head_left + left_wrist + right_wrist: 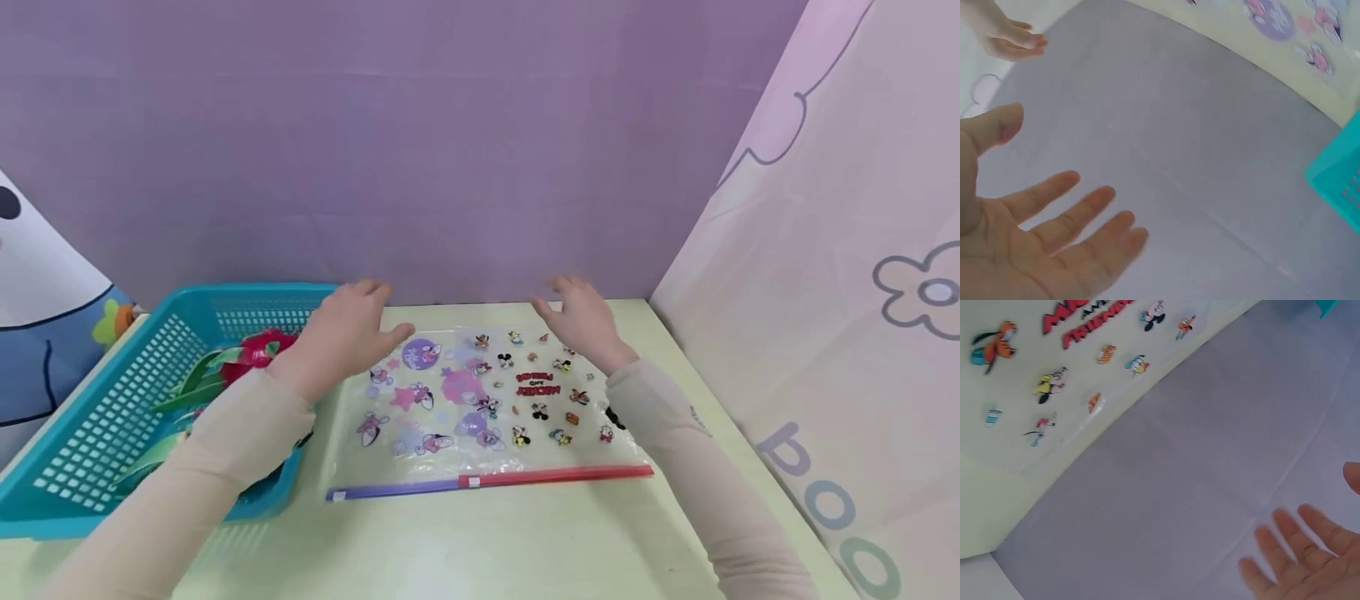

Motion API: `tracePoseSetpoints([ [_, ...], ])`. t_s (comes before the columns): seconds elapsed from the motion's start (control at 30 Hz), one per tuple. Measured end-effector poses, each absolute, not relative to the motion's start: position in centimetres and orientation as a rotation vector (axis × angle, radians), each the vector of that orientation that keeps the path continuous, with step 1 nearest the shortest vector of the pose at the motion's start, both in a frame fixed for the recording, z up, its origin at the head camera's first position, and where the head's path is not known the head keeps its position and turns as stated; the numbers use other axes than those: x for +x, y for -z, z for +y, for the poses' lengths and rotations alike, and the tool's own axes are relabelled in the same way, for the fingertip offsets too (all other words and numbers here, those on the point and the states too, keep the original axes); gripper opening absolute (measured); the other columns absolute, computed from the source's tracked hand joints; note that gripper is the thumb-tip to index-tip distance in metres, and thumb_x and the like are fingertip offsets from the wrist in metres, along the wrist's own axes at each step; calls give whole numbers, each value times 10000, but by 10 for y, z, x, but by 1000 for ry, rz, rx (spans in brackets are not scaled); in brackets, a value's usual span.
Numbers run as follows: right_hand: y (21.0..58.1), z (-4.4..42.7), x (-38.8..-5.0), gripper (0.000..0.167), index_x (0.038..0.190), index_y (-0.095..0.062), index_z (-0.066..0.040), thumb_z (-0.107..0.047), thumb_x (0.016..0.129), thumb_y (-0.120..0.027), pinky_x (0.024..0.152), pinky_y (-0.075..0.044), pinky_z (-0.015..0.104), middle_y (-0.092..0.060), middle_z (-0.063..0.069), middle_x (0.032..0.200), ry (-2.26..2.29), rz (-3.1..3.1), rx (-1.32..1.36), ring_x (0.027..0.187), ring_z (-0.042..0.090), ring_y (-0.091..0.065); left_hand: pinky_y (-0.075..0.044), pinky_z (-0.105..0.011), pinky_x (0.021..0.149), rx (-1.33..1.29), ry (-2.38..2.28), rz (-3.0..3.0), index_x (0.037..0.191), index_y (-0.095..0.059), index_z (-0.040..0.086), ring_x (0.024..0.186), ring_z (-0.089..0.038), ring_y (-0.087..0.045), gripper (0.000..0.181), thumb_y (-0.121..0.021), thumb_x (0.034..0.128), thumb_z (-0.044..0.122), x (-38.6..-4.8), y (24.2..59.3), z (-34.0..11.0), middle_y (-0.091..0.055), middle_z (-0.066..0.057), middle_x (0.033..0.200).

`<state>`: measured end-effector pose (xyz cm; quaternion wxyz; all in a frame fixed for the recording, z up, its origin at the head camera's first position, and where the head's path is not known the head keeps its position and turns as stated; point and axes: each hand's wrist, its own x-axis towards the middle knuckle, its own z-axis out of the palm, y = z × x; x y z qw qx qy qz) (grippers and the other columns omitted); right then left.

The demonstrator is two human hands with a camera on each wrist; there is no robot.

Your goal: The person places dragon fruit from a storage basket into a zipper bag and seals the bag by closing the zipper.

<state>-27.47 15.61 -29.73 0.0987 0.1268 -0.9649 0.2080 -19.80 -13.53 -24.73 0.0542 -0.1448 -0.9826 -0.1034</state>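
Clear plastic forms the purple-zip bag (405, 396) and the red-zip bag (551, 387), lying flat and overlapping at the frame's centre, zips toward the bottom. Over their upper left and upper right, the left hand (337, 340) and right hand (583, 323) hover, fingers relaxed, holding nothing. Such slick film probably handles best pinched singly by its stiffer zip.

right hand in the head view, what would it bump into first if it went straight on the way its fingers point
Probably the purple backdrop behind the table: the right hand points forward and somewhat left toward it, and nothing shows between. Depth is hard to judge here.
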Motion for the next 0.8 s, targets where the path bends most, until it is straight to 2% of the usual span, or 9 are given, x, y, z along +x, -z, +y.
tracePoseSetpoints([
  [0.13, 303, 166, -265, 412, 1223, -539, -38, -328, 932, -496, 892, -440, 459, -585, 146, 1161, -744, -2817, 418, 1060, 305, -541, -442, -505, 929, -536, 473, -2892, 1266, -515, 37, 1190, -363, -475, 530, -642, 840, 325, -184, 259, -132, -511, -180, 1292],
  [0.3, 310, 175, -251, 356, 1191, -560, -45, -278, 925, -526, 823, -483, 404, -622, 115, 1062, -976, -2783, 457, 986, 264, -576, -503, -429, 865, -652, 656, -2766, 1190, -588, 101, 1119, -269, -552, 403, -652, 839, 287, -164, 278, -128, -591, -86, 1208],
  [0.57, 328, 183, -232, 280, 1155, -589, -86, -213, 906, -573, 810, -511, 378, -650, 70, 1058, -1170, -2783, 594, 965, 231, -607, -498, -438, 871, -645, 838, -2745, 1168, -609, 135, 1109, -251, -569, 358, -657, 835, 260, -142, 308, -122, -620, -40, 1180],
  [0.8, 346, 186, -216, 248, 1118, -612, -97, -165, 880, -609, 786, -523, 366, -648, 50, 1059, -1152, -2835, 662, 973, 226, -606, -517, -392, 812, -623, 919, -2837, 1112, -636, 145, 1010, -199, -609, 305, -660, 828, 253, -137, 327, -110, -638, -3, 1110],
])
